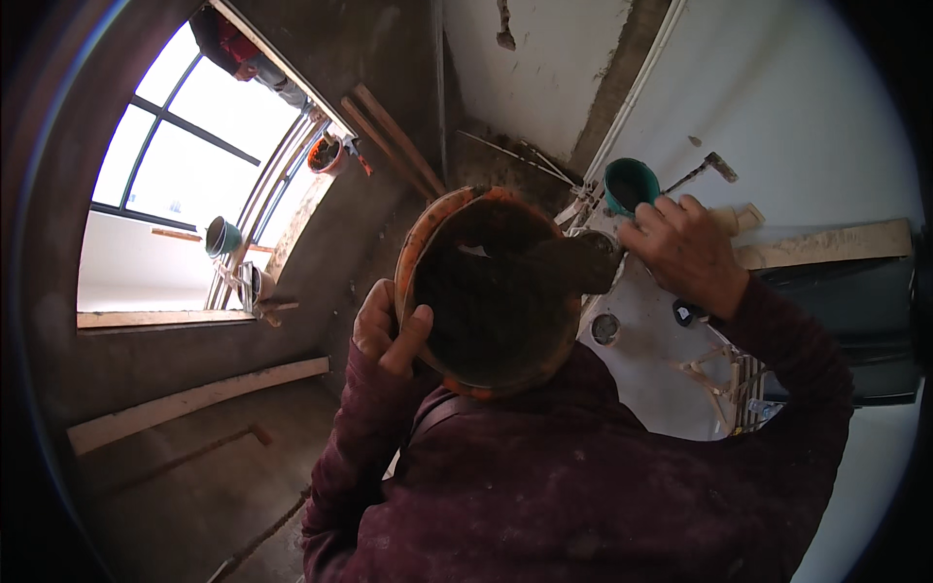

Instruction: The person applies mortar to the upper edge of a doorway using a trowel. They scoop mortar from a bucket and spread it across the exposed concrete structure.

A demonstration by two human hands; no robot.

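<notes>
Bucket (424,225) is in front of the chest, left hand's (387,332) fingers gripping its rim. Right hand's (692,251) fingers wrap the trowel's (585,265) handle end; blade overlaps the rim. Scooping part done, I'd guess: dark mix (486,316) left inside, can't tell how much.

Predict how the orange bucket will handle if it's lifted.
The orange bucket is probably heavy for its size, given the dark, lumpy material inside. It may tip if lifted as held, since the left hand grips just one side. Its smeared rim could feel gritty.
</notes>
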